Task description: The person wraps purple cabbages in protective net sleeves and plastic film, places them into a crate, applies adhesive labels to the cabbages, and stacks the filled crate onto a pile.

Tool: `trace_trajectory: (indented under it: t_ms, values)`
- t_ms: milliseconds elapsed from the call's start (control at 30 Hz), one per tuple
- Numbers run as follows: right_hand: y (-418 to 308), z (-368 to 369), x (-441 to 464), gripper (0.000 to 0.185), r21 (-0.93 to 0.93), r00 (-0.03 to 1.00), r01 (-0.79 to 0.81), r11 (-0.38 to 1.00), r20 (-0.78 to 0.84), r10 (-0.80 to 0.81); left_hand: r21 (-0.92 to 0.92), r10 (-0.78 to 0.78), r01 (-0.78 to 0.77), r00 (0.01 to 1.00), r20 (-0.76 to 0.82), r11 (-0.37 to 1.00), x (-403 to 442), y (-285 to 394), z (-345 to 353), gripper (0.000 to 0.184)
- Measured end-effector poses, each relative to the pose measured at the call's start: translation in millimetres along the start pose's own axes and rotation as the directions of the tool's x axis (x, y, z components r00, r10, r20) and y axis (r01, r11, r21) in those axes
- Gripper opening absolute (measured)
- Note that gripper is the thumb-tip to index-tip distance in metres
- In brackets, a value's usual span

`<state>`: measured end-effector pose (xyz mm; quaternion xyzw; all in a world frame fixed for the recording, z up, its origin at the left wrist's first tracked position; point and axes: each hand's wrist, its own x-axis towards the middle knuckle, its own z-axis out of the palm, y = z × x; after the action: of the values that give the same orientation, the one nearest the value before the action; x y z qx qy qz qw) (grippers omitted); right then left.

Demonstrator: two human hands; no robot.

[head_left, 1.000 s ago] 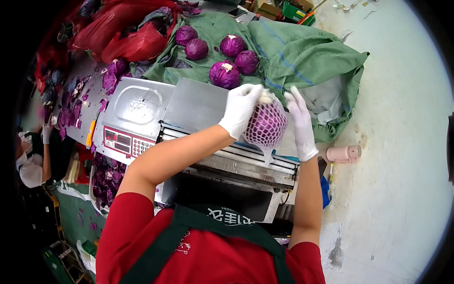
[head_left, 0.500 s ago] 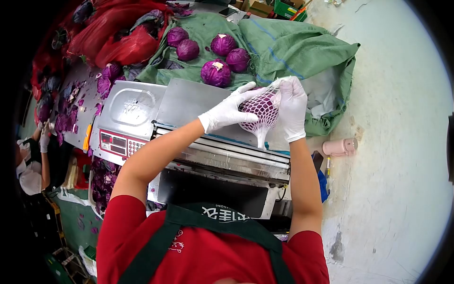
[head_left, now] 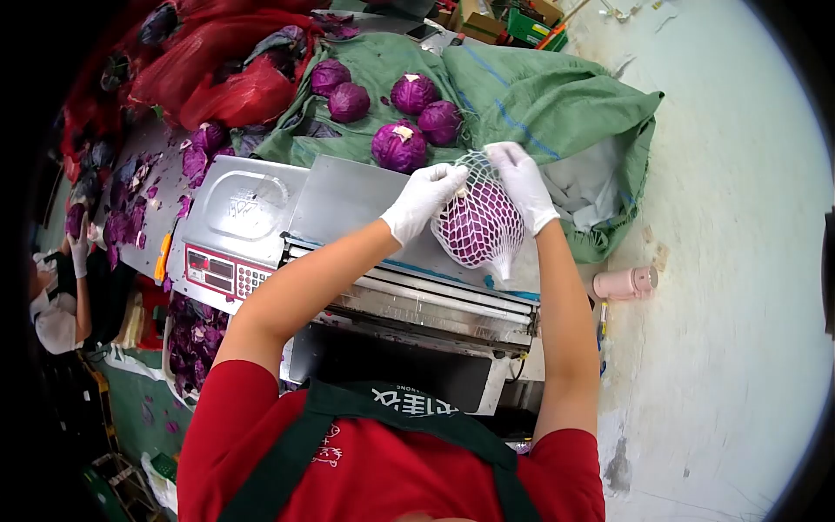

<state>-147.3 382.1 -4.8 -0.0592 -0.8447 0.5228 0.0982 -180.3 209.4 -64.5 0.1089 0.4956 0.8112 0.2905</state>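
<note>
A purple cabbage (head_left: 477, 224) sits inside a white foam net sleeve (head_left: 503, 261), its closed tail pointing down over the steel worktop. My left hand (head_left: 426, 200), in a white glove, pinches the sleeve's upper left edge. On the other side my right hand (head_left: 522, 184), also gloved, grips the upper right edge, with fingers closed over the mesh. Between both hands the netting is stretched up above the cabbage. Behind them, several bare purple cabbages (head_left: 398, 146) rest on a green woven sack (head_left: 365, 61).
Left of me stands a scale (head_left: 239, 209) with a red keypad panel. An orange-handled tool (head_left: 163, 255) lies beside it. A sealing machine (head_left: 417, 291) runs along the front edge. Red mesh bags (head_left: 235, 87) are piled behind. A pink bottle (head_left: 624, 283) is at right; another person's gloved hand (head_left: 78, 252) is far left.
My left hand has gone from lying spread along the cabbage to pinching the net's edge. The net now reaches higher around the cabbage, and my right hand has shifted slightly left.
</note>
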Motion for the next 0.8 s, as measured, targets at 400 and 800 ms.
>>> trace_trajectory:
  t_ms: [400, 800]
  values:
    - [0, 21, -90, 0.036, -0.321, 0.939, 0.178, 0.930, -0.227, -0.258, 0.419, 0.066, -0.075, 0.997, 0.036, 0.905, 16, 21, -16, 0.031]
    - [-19, 46, -92, 0.044, -0.398, 0.945, 0.180, 0.899, -0.185, -0.271, 0.255, 0.178, -0.140, 0.974, -0.136, 0.957, -49, -7, 8, 0.047]
